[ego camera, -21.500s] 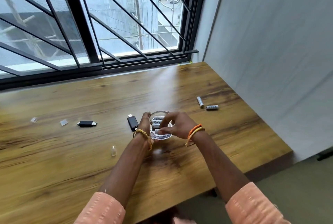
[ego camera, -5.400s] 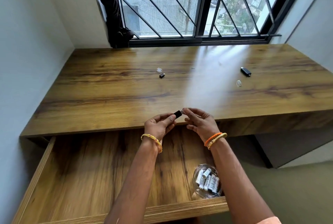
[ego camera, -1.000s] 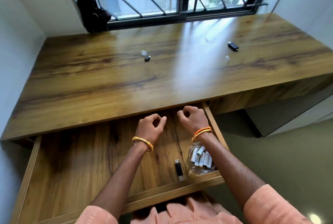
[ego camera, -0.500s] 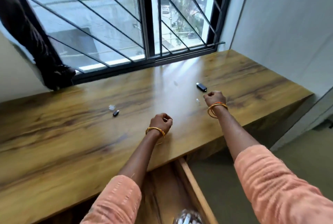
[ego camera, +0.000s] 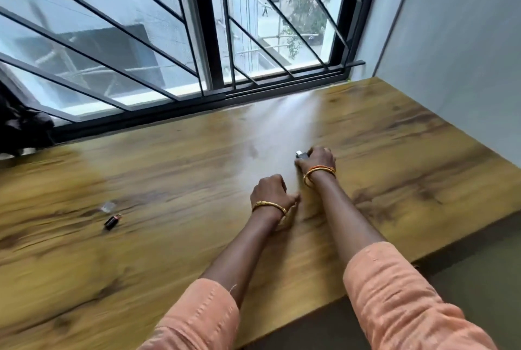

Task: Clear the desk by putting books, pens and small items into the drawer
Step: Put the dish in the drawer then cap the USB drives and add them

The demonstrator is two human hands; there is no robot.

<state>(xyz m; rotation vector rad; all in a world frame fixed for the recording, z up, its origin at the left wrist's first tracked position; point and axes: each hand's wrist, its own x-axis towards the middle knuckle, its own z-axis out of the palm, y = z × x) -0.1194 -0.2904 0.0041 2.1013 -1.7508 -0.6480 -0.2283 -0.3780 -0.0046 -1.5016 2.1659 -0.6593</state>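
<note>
1. 2 peach sleeves (ego camera: 394, 293) enter from the bottom of the frame, forearms reaching over the wooden desk (ego camera: 169, 251).
2. Left of centre, a small dark USB stick (ego camera: 112, 221) lies on the desk, with a small clear cap (ego camera: 107, 207) just beside it, both blurred.
3. At centre, the left hand (ego camera: 269, 190) rests on the desk, fingers curled into a loose fist; whether it holds anything cannot be told.
4. Just beyond, right of centre, the right hand (ego camera: 317, 158) has its fingers bent down around a black USB drive (ego camera: 301, 155) on the desk.
5. A barred window (ego camera: 197, 25) fills the top of the frame.
</note>
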